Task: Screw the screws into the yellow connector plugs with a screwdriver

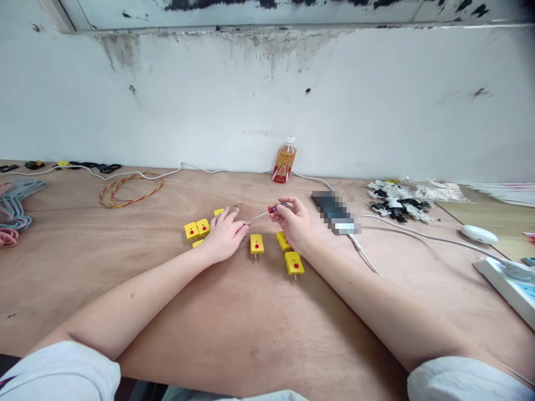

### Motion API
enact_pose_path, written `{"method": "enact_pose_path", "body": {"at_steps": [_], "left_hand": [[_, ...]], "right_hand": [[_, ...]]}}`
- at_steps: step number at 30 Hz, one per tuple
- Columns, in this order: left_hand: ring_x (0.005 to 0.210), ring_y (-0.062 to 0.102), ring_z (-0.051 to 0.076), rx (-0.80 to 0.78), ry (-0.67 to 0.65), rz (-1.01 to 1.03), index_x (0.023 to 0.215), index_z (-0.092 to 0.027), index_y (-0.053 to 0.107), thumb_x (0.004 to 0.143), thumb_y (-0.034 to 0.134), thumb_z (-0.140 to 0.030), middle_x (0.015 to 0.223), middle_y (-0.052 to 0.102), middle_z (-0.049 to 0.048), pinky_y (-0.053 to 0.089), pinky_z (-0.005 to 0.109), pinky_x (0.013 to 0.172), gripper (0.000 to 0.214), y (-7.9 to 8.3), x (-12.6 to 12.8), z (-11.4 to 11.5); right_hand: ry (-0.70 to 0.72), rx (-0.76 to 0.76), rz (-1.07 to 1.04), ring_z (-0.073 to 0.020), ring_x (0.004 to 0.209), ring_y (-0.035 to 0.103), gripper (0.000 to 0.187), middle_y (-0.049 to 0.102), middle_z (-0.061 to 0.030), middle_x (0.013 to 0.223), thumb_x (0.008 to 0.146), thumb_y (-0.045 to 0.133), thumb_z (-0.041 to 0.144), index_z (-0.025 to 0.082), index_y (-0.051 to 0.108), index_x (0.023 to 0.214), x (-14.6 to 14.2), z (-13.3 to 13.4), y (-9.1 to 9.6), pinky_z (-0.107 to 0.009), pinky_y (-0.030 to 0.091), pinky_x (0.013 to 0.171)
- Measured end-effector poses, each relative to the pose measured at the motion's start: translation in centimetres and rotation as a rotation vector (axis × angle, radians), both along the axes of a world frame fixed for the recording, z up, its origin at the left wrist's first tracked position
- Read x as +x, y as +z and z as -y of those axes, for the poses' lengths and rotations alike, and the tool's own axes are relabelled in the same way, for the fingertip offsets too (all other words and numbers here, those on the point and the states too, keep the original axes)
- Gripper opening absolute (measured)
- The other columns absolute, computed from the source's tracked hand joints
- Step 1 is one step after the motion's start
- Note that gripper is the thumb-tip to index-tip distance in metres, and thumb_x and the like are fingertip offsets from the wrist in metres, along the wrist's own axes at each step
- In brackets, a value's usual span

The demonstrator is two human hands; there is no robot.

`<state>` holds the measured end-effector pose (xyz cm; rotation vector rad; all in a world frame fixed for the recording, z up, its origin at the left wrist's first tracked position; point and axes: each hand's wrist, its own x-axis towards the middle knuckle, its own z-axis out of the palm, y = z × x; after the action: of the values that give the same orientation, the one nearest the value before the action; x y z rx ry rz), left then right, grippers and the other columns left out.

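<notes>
Several small yellow plugs with red dots lie on the wooden table; two sit side by side, one lies between my hands, and another is nearer me. My right hand is closed on a small screwdriver with a red and blue handle, its thin shaft pointing left. My left hand rests on the table with fingers curled over a yellow plug, its fingertips near the screwdriver tip. Another yellow plug is partly hidden under my right hand.
A drink bottle stands at the wall. A phone with a white cable lies right of my hand. Black and white parts are piled at the right, near a power strip. Coiled red-yellow wire lies at the left.
</notes>
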<state>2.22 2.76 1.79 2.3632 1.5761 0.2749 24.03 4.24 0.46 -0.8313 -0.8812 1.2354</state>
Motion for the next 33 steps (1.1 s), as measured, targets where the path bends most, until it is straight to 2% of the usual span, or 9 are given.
{"method": "enact_pose_path", "body": {"at_steps": [9, 17, 22, 28, 33], "left_hand": [[0.160, 0.025, 0.038, 0.016, -0.005, 0.017, 0.127, -0.031, 0.076, 0.108, 0.040, -0.044, 0.166, 0.045, 0.0067, 0.028, 0.065, 0.123, 0.043, -0.1, -0.2, -0.2], [0.158, 0.028, 0.039, 0.055, -0.019, 0.033, 0.120, -0.030, 0.078, 0.107, 0.042, -0.045, 0.164, 0.048, 0.0062, 0.029, 0.066, 0.122, 0.041, -0.7, -0.4, -0.4], [0.157, 0.029, 0.039, 0.060, -0.033, -0.007, 0.113, -0.029, 0.080, 0.107, 0.042, -0.046, 0.163, 0.048, 0.0070, 0.030, 0.066, 0.122, 0.042, -0.7, -0.4, -0.3], [0.158, 0.029, 0.039, 0.066, -0.057, -0.025, 0.121, -0.029, 0.079, 0.107, 0.044, -0.041, 0.164, 0.047, 0.0082, 0.027, 0.065, 0.123, 0.039, -0.6, -0.3, 0.0], [0.157, 0.031, 0.039, 0.082, -0.072, -0.011, 0.124, -0.032, 0.078, 0.106, 0.046, -0.045, 0.163, 0.048, 0.0082, 0.027, 0.067, 0.122, 0.039, -0.6, -0.3, 0.2]], "right_hand": [[0.006, -0.001, 0.018, -0.0133, 0.068, 0.067, 0.038, 0.075, 0.0013, 0.082, 0.072, 0.085, 0.034, 0.025, 0.057, 0.096, 0.1, -0.1, -0.1, -0.027, 0.052, 0.065], [-0.053, 0.018, 0.135, -0.0127, 0.066, 0.065, 0.037, 0.073, 0.0013, 0.080, 0.077, 0.082, 0.040, 0.024, 0.057, 0.099, -0.1, 0.0, -0.1, -0.027, 0.050, 0.062], [-0.096, 0.147, 0.333, -0.0144, 0.067, 0.065, 0.035, 0.072, 0.0009, 0.078, 0.086, 0.077, 0.048, 0.025, 0.058, 0.104, -0.4, 0.8, 0.6, -0.029, 0.053, 0.063], [-0.141, 0.372, 0.663, -0.0196, 0.080, 0.071, 0.030, 0.076, -0.0034, 0.091, 0.092, 0.071, 0.047, 0.027, 0.071, 0.115, -0.2, 1.5, 1.4, -0.036, 0.056, 0.074], [-0.061, 0.418, 0.650, -0.0203, 0.086, 0.072, 0.043, 0.078, -0.0025, 0.097, 0.092, 0.074, 0.040, 0.032, 0.061, 0.132, -0.2, 2.2, 2.0, -0.037, 0.057, 0.080]]}}
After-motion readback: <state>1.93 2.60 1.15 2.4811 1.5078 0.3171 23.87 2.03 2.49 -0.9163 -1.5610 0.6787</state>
